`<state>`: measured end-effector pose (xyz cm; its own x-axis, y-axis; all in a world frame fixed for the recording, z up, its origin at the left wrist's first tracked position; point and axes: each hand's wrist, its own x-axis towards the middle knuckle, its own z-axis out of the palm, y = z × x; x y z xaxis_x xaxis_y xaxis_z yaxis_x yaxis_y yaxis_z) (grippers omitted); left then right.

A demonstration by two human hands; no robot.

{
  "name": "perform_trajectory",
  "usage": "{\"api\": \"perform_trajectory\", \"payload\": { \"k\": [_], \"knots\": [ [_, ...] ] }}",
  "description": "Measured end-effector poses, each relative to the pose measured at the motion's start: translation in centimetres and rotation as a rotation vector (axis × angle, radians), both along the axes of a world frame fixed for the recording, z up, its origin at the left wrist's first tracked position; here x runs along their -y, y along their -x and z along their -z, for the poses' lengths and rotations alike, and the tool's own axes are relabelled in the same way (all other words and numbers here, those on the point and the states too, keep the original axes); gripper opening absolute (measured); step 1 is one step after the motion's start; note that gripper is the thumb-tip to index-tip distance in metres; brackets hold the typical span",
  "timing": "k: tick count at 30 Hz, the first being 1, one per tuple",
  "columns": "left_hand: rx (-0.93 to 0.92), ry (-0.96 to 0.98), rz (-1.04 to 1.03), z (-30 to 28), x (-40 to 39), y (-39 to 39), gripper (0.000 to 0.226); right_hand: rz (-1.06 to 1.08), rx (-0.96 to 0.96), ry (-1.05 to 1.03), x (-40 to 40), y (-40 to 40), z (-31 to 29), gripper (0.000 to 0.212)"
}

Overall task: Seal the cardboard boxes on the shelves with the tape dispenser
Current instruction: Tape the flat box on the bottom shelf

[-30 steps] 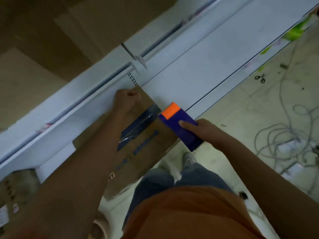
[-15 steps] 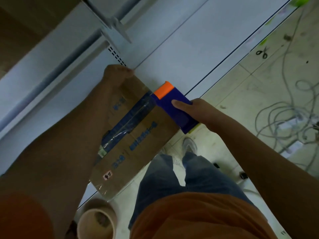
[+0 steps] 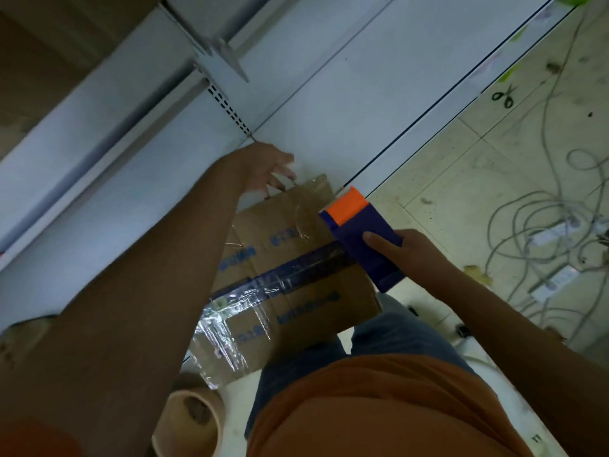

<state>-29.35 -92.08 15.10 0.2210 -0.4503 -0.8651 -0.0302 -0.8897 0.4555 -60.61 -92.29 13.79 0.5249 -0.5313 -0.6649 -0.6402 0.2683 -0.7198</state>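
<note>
Where glossy tape [image 3: 290, 278] creases — matte, flat cardboard box [image 3: 316, 305].

Orange shirt [image 3: 379, 407], blue jeans [image 3: 313, 361], bare forearms

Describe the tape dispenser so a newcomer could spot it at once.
Start at the brown cardboard box lying on the white metal shelf. At the box's right edge, where the strip of clear tape ends, the right hand grips the blue tape dispenser. Its bright orange end sets it apart from everything around it.
</note>
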Motion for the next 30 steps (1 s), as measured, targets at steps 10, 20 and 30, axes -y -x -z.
{"api": "perform_trajectory", "payload": {
  "k": [10,20,30],
  "knots": [
    [0.100,0.006,0.161,1.1,3.1,4.0,0.040,0.147,-0.010,-0.124,-2.1,4.4,1.1,0.053],
    [0.155,0.012,0.123,1.8,5.3,5.1,0.032,0.198,-0.029,-0.126,-0.9,3.6,2.5,0.048],
    [0.237,-0.051,0.166,3.7,5.3,4.8,0.024,0.144,-0.066,-0.156,0.0,2.7,4.0,0.047]
  ]
}}
